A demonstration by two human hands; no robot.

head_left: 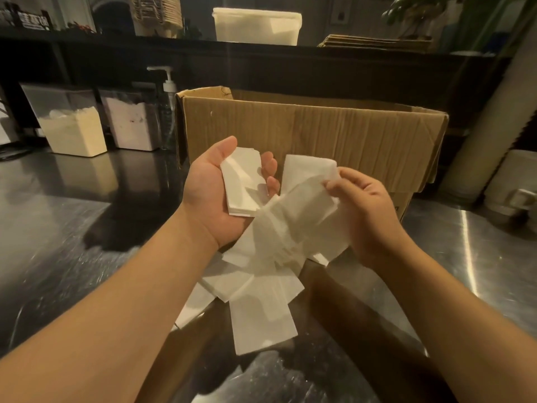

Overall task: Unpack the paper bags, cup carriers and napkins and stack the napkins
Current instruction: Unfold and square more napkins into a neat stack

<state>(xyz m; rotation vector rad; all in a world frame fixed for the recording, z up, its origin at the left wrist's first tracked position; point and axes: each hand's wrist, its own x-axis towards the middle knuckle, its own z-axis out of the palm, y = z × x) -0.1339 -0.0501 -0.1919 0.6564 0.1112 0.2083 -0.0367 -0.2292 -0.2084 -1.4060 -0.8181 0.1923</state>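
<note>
The left hand (216, 190) is turned palm up above the steel counter (58, 228), cradling a small neat stack (242, 184) of white napkins; the thumb lies along the stack's far left edge and the fingers curl up round its right side. Just beside it, the right hand (364, 210) pinches the top of a looser bunch (302, 205) of napkins between thumb and fingertips, and the bunch fans downward from that grip. Its lower sheets hang over a scattered pile (255, 301) of napkins that lies on the counter between the 2 forearms, sheets overlapping at odd angles.

Behind the hands stands an open cardboard box (305, 132), its near wall facing the camera; its contents cannot be seen. To the left of the box are a pump bottle (168, 91) and 2 clear bins (69, 123) holding pale powder. A white tub (255, 26) sits on the dark shelf above.
</note>
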